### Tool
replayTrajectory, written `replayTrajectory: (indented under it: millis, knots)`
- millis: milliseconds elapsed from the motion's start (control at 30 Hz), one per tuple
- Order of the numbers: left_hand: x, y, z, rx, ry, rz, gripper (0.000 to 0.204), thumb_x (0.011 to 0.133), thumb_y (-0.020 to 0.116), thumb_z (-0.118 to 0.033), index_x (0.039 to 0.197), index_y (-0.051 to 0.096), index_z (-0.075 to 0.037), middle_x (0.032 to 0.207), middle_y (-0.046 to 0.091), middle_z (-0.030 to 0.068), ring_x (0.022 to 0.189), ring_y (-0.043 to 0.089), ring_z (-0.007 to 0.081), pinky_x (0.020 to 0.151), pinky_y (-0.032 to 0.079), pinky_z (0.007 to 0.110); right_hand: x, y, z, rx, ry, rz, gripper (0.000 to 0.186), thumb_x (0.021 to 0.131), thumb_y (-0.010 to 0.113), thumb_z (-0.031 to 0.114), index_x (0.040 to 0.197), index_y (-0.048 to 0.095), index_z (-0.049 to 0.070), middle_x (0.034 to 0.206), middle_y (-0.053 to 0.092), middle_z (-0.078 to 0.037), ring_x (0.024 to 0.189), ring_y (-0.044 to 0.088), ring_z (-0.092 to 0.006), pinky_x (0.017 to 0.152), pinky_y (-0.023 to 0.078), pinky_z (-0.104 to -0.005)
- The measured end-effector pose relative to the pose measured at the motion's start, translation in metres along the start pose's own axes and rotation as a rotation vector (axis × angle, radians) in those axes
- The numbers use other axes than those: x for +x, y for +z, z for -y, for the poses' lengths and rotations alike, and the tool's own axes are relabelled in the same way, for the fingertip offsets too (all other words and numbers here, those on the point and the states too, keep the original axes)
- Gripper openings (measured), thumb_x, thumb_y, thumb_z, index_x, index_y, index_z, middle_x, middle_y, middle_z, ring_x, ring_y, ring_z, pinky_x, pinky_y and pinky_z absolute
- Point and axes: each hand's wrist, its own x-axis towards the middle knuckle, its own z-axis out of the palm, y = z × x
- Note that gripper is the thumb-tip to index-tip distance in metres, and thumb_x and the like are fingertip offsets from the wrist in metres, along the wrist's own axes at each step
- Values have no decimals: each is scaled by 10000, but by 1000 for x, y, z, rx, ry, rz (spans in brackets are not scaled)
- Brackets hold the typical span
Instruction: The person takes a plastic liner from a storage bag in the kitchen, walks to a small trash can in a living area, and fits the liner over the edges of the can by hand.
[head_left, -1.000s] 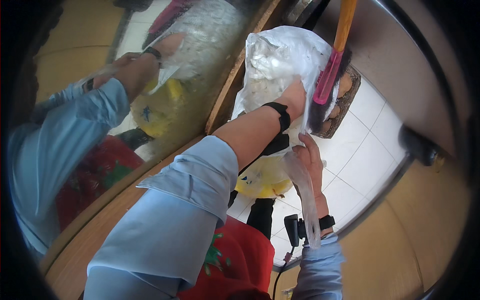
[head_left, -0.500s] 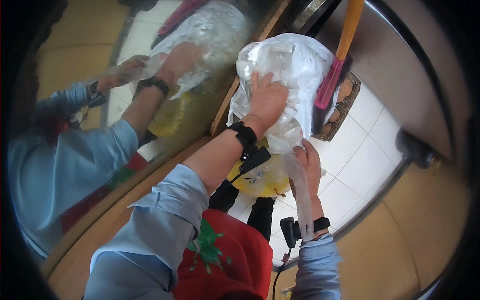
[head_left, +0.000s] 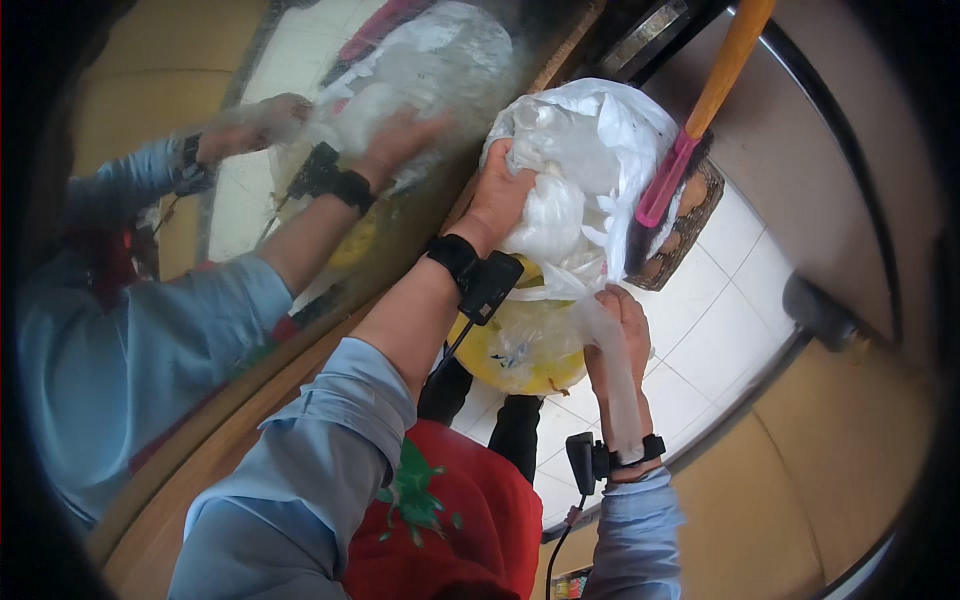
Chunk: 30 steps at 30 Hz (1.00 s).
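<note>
My left hand [head_left: 493,203] is closed on the left rim of a white plastic bag [head_left: 626,135] stuffed with crumpled white and clear bags [head_left: 545,210]. Lower on the right, my right hand [head_left: 632,325] has its fingers closed on the bag's lower end, and a long translucent plastic strip [head_left: 620,390] hangs over it. Beneath sits a yellow bag [head_left: 480,350] covered with clear plastic. A pink brush with a wooden handle [head_left: 666,175] lies against the white bag's right side.
A wicker basket [head_left: 675,265] holding several round brown items stands behind the brush. A reflective panel [head_left: 150,380] on the left mirrors both arms, beside a wooden edge [head_left: 550,65]. A dark curved panel [head_left: 840,200] and white tiled floor [head_left: 690,330] are on the right.
My left hand moved leftward from the bag's middle, where its fingers were spread, and closed on the left rim. My right hand stays in nearly the same place on the plastic.
</note>
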Motion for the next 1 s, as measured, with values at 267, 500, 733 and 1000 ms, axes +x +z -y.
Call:
replayTrajectory:
  millis: [267, 500, 733, 1000]
  knots:
    - [-5, -14, -9, -309, 48, 99, 448, 796, 450, 17, 1231, 450, -95, 1076, 560, 65, 938, 564, 175, 793, 480, 302, 8, -28, 20, 261, 225, 155, 373, 701, 620, -36, 1068, 573, 10, 1109, 579, -142, 1038, 554, -267, 877, 429, -323]
    - [-31, 1, -21, -85, 203, 184, 410, 783, 555, 24, 1180, 514, -68, 1056, 572, 48, 955, 570, 169, 828, 471, 292, 39, -1, 43, 820, 243, 34, 611, 747, 644, 48, 1295, 382, -16, 1202, 522, -130, 1088, 520, -223, 914, 406, -300]
    - [-44, -9, -43, -656, -160, 65, 248, 859, 561, -27, 1106, 553, -47, 1064, 609, 57, 966, 581, 156, 842, 477, 315, 23, 47, 17, 417, 382, 19, 277, 716, 634, 57, 983, 577, 16, 975, 605, -195, 932, 579, -353, 819, 453, -379]
    - [-39, -24, -61, -787, -107, 150, 298, 890, 531, -110, 1181, 512, -46, 1178, 557, 66, 1111, 508, 189, 977, 380, 325, 16, 37, 4, 459, 532, -46, 262, 767, 637, 117, 1008, 611, 17, 934, 651, -101, 868, 607, -185, 771, 462, -291]
